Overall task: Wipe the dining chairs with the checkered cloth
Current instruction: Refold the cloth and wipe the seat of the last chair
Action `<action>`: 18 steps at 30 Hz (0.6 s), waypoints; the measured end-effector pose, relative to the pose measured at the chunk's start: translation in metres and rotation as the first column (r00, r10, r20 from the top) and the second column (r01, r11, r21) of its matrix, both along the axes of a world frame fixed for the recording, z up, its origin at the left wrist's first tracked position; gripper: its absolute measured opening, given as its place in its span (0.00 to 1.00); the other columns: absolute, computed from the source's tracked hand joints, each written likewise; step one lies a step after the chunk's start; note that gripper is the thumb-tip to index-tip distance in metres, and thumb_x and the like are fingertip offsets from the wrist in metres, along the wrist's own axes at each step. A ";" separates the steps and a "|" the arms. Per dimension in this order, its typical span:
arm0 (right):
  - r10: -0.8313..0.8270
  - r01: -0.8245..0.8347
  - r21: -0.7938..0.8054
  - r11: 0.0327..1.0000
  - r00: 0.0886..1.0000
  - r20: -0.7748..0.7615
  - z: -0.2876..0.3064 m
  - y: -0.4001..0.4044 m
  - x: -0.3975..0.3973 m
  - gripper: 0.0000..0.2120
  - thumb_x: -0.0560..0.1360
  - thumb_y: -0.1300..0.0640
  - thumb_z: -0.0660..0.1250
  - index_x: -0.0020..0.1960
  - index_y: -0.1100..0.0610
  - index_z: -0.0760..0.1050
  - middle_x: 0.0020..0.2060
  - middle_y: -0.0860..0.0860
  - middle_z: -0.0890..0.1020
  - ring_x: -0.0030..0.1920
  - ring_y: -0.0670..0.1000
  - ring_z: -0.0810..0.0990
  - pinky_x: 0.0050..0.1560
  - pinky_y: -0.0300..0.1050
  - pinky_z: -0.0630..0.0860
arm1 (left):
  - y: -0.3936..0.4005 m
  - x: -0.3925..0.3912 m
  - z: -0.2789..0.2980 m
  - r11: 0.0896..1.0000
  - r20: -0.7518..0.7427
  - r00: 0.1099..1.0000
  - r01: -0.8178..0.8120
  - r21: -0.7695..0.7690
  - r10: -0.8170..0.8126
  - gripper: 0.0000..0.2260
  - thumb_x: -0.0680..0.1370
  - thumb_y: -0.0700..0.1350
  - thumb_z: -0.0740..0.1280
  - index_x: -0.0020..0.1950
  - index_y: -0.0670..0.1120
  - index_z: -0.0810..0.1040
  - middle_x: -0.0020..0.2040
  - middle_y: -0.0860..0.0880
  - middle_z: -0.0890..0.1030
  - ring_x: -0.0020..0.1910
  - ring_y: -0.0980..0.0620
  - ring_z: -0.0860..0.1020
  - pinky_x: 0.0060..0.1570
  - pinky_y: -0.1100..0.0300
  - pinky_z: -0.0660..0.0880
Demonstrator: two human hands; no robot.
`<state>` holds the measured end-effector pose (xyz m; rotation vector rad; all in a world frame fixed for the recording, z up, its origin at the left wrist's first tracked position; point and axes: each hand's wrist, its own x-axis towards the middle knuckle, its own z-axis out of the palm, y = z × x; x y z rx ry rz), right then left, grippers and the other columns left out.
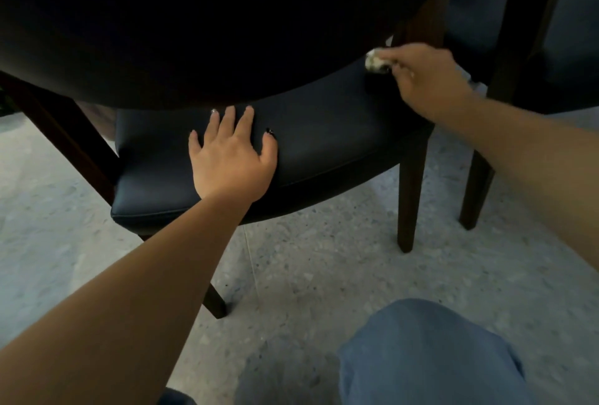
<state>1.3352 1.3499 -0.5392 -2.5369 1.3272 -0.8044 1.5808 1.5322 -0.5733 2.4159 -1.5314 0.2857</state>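
Left hand (231, 158) flat, fingers spread on chair seat (340, 132); right hand (428, 77) clutches bunched cloth (376, 62) at the seat's back corner.

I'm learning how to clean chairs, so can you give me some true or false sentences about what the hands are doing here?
1. The left hand lies flat on the dark chair seat. True.
2. The cloth is in the left hand. False: the right hand holds the bunched cloth.
3. The cloth is at the far right corner of the seat, near where the seat meets the chair back. True.
4. The cloth is spread out flat over the whole seat. False: it is scrunched into a small wad in the fingers.
5. The chair stands on a red carpet. False: it stands on a pale speckled floor.
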 end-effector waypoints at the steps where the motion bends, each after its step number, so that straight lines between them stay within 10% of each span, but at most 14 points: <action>1: -0.018 0.016 0.016 1.000 0.997 0.076 0.004 -0.003 0.009 0.16 0.81 0.57 0.57 0.68 0.53 0.71 0.56 0.55 0.77 0.47 0.48 0.75 0.46 0.32 0.69 | 0.000 0.000 0.000 1.000 0.002 1.000 0.000 -0.004 0.000 0.31 0.77 0.63 0.43 0.77 0.54 0.59 0.78 0.49 0.61 0.78 0.48 0.54 0.75 0.43 0.50; 6: 0.039 -0.033 0.250 0.968 0.999 -0.015 -0.004 -0.010 0.040 0.22 0.76 0.48 0.65 0.67 0.55 0.70 0.63 0.56 0.72 0.62 0.55 0.72 0.64 0.51 0.68 | 0.000 0.001 -0.003 1.000 0.000 1.000 -0.007 -0.028 0.007 0.30 0.77 0.63 0.45 0.77 0.54 0.61 0.77 0.50 0.63 0.77 0.49 0.55 0.75 0.44 0.50; 10: 0.102 -0.096 0.134 0.986 0.994 -0.044 -0.009 -0.011 0.020 0.20 0.79 0.54 0.63 0.70 0.55 0.69 0.67 0.58 0.69 0.66 0.57 0.68 0.64 0.44 0.62 | 0.000 0.001 -0.002 0.998 -0.027 1.000 -0.014 -0.060 0.013 0.31 0.76 0.64 0.47 0.76 0.54 0.64 0.76 0.50 0.65 0.77 0.50 0.57 0.75 0.45 0.51; 14: 0.001 -0.004 0.135 0.991 1.000 0.027 -0.006 -0.002 0.034 0.10 0.80 0.56 0.59 0.51 0.51 0.80 0.49 0.53 0.78 0.51 0.54 0.76 0.51 0.42 0.65 | -0.001 0.000 -0.003 0.998 -0.031 0.999 -0.011 -0.055 0.009 0.30 0.76 0.64 0.47 0.76 0.54 0.64 0.76 0.50 0.64 0.77 0.49 0.56 0.75 0.46 0.51; 18: -0.036 0.033 0.125 0.992 0.999 0.024 0.006 0.023 0.053 0.17 0.81 0.59 0.56 0.34 0.51 0.70 0.33 0.49 0.71 0.38 0.53 0.73 0.43 0.47 0.65 | 0.000 -0.001 -0.003 0.998 -0.028 0.999 -0.022 -0.054 0.021 0.30 0.76 0.63 0.47 0.76 0.54 0.63 0.77 0.50 0.64 0.77 0.49 0.56 0.75 0.47 0.51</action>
